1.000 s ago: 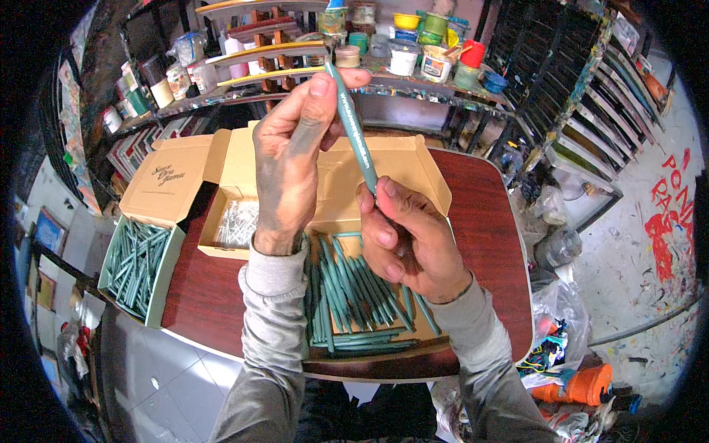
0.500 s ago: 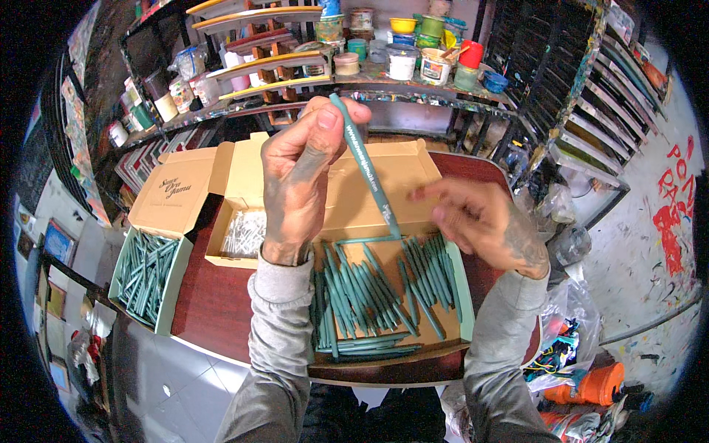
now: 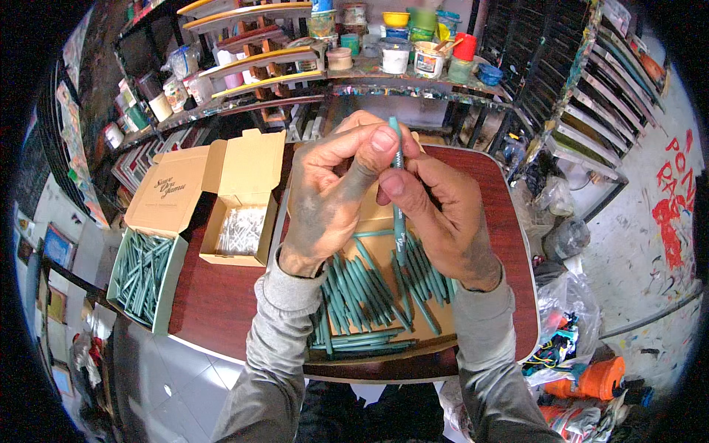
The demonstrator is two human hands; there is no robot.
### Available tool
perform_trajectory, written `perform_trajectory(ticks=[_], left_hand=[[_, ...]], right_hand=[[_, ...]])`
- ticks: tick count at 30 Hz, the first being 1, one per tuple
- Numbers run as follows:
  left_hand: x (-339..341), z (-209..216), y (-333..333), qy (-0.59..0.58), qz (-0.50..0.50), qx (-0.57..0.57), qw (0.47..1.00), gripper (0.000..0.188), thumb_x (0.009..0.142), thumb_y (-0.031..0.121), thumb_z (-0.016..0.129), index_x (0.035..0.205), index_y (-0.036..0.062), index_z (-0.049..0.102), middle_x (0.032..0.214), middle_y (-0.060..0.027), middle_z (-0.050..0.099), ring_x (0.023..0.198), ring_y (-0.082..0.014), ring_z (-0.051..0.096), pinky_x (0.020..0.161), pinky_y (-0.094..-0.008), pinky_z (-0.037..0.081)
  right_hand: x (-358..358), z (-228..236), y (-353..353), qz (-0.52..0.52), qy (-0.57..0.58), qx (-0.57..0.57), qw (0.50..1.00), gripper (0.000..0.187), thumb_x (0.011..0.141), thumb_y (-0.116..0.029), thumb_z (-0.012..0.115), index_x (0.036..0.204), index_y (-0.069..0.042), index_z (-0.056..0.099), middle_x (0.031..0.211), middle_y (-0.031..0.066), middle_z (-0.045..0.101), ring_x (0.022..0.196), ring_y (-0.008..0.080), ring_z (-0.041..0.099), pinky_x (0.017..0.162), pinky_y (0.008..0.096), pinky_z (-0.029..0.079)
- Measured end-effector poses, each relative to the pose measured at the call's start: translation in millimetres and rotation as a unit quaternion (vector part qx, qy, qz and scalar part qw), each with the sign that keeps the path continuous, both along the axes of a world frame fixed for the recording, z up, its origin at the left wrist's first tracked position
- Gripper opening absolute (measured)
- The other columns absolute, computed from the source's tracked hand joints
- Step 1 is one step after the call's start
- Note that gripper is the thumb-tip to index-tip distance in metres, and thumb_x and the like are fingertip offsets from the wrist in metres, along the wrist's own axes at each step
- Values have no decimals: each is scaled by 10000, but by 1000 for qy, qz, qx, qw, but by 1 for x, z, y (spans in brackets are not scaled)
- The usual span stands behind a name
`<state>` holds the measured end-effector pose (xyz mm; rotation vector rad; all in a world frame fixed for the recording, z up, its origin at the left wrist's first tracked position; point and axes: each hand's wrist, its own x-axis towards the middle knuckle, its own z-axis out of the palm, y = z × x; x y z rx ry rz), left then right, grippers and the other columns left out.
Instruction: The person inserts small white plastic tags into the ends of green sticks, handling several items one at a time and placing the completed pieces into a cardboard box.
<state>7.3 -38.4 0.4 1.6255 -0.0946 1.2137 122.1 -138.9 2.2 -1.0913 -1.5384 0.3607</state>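
Observation:
Both my hands hold one slim teal pen [image 3: 399,244] with white printing, nearly upright above an open cardboard box [image 3: 436,344]. My left hand [image 3: 329,196] pinches its upper end between thumb and fingers. Just below, my right hand [image 3: 447,214] grips the shaft, its thumb across the front. Many similar teal pens [image 3: 354,292] lie in loose rows in the box beneath, some partly hidden by my hands and wrists. Whether the pen's upper end is open or capped is too small to tell.
On the dark red table [image 3: 210,299], a small box [image 3: 240,258] holds clear-white small parts. Left of it, a narrow box [image 3: 164,310] is filled with jumbled teal pens. Paint tubs [image 3: 395,57] stand on a shelf behind. A plastic bag [image 3: 572,310] sits beyond the table's right edge.
My right hand has come in from the right and closed on the pen. My left hand has moved right and slightly down, and the pen has turned from slanted to nearly upright.

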Motion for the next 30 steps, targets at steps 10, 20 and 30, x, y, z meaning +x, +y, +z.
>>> perform_trajectory(ticks=[10, 20, 30], left_hand=[[-6, 1, -3, 22, 3, -77, 997, 319, 980, 285, 570, 925, -5, 690, 911, 2, 603, 640, -25, 460, 548, -181, 356], [-5, 2, -5, 7, -49, -76, 996, 363, 1002, 279, 510, 951, -42, 674, 948, -61, 613, 890, -120, 554, 802, -262, 433], [-13, 2, 6, -39, -11, 2, 999, 365, 960, 293, 578, 949, -57, 682, 938, -97, 610, 894, -154, 519, 814, -293, 403]], right_hand=[[12, -9, 4, 59, -58, -78, 993, 274, 828, -130, 706, 1040, -43, 558, 662, 22, 447, 585, 126, 423, 546, 298, 354], [8, 2, -10, -37, -55, -8, 998, 253, 938, -269, 627, 850, -33, 610, 521, 28, 452, 470, 93, 423, 452, 292, 312], [-2, 6, -11, -6, 5, -12, 1000, 213, 920, -244, 652, 925, -34, 619, 538, -12, 464, 479, 49, 423, 445, 267, 296]])
